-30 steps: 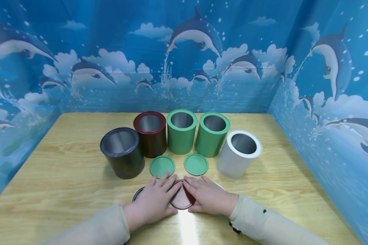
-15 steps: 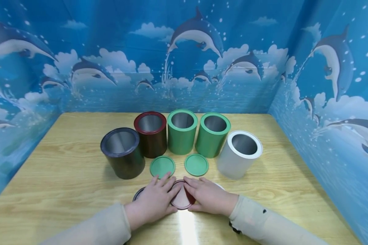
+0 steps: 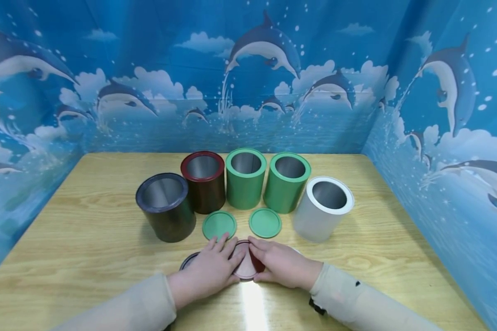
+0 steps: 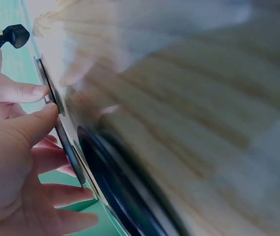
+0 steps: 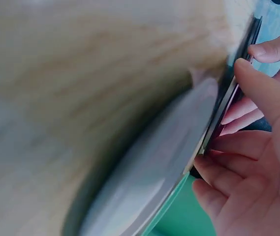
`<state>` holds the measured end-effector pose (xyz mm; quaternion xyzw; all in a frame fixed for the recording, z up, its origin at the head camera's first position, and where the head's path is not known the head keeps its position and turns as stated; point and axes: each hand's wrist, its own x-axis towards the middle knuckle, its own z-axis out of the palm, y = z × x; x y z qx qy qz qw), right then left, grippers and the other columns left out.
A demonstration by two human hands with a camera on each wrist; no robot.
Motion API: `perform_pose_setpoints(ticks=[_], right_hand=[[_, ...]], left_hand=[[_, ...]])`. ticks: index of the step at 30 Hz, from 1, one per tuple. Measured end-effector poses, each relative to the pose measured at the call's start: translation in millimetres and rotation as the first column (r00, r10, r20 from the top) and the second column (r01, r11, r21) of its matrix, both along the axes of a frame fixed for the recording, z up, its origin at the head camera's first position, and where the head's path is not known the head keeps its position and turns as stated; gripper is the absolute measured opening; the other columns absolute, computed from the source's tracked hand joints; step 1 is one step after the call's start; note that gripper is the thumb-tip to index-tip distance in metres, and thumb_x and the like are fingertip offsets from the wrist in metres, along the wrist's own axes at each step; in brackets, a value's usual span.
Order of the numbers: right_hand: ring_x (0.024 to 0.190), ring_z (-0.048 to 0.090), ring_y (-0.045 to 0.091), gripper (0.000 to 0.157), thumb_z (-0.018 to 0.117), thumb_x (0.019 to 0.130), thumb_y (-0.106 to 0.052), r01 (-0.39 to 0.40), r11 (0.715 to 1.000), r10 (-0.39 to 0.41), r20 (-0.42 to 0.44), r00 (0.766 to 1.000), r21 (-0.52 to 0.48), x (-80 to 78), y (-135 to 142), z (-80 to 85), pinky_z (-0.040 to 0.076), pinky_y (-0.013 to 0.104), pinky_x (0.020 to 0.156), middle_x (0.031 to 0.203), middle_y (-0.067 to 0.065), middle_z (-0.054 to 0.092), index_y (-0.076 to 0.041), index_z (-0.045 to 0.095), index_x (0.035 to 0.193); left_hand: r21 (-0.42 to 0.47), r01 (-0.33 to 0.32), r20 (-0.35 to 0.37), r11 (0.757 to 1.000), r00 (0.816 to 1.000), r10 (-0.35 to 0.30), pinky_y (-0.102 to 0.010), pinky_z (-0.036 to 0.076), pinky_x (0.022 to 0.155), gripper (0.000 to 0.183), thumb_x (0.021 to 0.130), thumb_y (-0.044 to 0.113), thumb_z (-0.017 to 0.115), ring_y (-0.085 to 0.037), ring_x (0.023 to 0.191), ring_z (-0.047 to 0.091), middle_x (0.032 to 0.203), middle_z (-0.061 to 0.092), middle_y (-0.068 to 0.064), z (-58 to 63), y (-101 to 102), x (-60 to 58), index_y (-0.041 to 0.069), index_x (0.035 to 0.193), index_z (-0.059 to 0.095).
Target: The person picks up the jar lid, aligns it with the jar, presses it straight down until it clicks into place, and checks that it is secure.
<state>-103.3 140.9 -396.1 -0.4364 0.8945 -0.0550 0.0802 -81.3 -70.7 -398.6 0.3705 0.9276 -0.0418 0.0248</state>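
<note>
Between my two hands is a dark red round lid (image 3: 243, 269), low over the table in the head view. My left hand (image 3: 207, 273) grips its left side, the thumb at the near edge and fingers spread over the top. From the other side my right hand (image 3: 286, 265) grips it in the same way. Both wrist views show the lid edge-on between thumb and fingers. A black lid (image 4: 125, 191) lies under my left hand, mostly hidden in the head view. Under the right hand is a white lid (image 5: 149, 172). Two green lids, left (image 3: 219, 225) and right (image 3: 265, 223), lie just beyond the fingertips.
Open cans stand in an arc behind the lids: a black can (image 3: 171, 223), a dark red can (image 3: 207, 195), two green cans, left (image 3: 245, 191) and right (image 3: 282, 195), and a white can (image 3: 314, 223). Dolphin-print curtains (image 3: 248, 124) border the wooden table (image 3: 87, 230).
The dark red lid has shifted slightly away from me with both hands on it. The cans and the green lids stay in place.
</note>
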Motion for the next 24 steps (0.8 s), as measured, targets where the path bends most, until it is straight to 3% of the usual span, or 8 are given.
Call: perform_pose_setpoints(ticks=[9, 14, 19, 24], right_hand=[[0.127, 0.042, 0.03, 0.075, 0.066, 0.085, -0.042, 0.01, 0.998, -0.009, 0.014, 1.0, -0.059, -5.7, 1.2, 5.6, 0.038, 0.037, 0.101, 0.143, 0.022, 0.036, 0.007, 0.042, 0.136], [0.128, 0.04, 0.031, 0.072, 0.065, 0.086, -0.039, 0.025, 0.996, -0.021, 0.037, 0.999, -0.091, -6.8, 2.1, 8.1, 0.039, 0.039, 0.1, 0.144, 0.022, 0.034, 0.006, 0.041, 0.137], [0.128, 0.039, 0.032, 0.071, 0.063, 0.088, -0.038, 0.026, 0.991, -0.021, 0.036, 0.999, -0.13, -7.7, 3.7, 12.0, 0.04, 0.041, 0.099, 0.145, 0.023, 0.031, 0.006, 0.039, 0.138], [0.132, 0.033, 0.032, 0.068, 0.06, 0.09, -0.037, -0.025, 0.987, 0.021, -0.025, 0.999, -0.162, -10.4, 4.6, 16.0, 0.037, 0.041, 0.102, 0.147, 0.023, 0.027, 0.006, 0.038, 0.139]], left_hand=[[0.105, 0.054, 0.008, 0.993, 0.998, -0.056, -0.047, 0.04, 0.098, 0.058, 0.093, 0.04, 0.054, -0.032, 0.124, 0.045, 0.143, 0.034, -0.025, -0.2, -5.8, -3.5, 0.006, 0.139, 0.045], [0.144, 0.049, 0.011, 0.988, 0.999, -0.052, -0.045, 0.041, 0.097, 0.056, 0.094, 0.04, 0.052, -0.031, 0.123, 0.046, 0.144, 0.033, -0.024, 0.1, -8.8, -5.3, 0.006, 0.138, 0.047], [0.175, 0.066, -0.013, 0.982, 0.998, -0.065, -0.046, 0.039, 0.099, 0.055, 0.095, 0.039, 0.05, -0.03, 0.129, 0.04, 0.145, 0.033, -0.021, 2.5, -13.0, -7.5, 0.005, 0.138, 0.047], [0.181, 0.091, -0.056, 0.979, 0.995, -0.082, -0.047, 0.035, 0.102, 0.058, 0.097, 0.039, 0.048, -0.033, 0.133, 0.032, 0.148, 0.031, -0.015, 7.0, -17.7, -11.4, 0.004, 0.142, 0.038]])
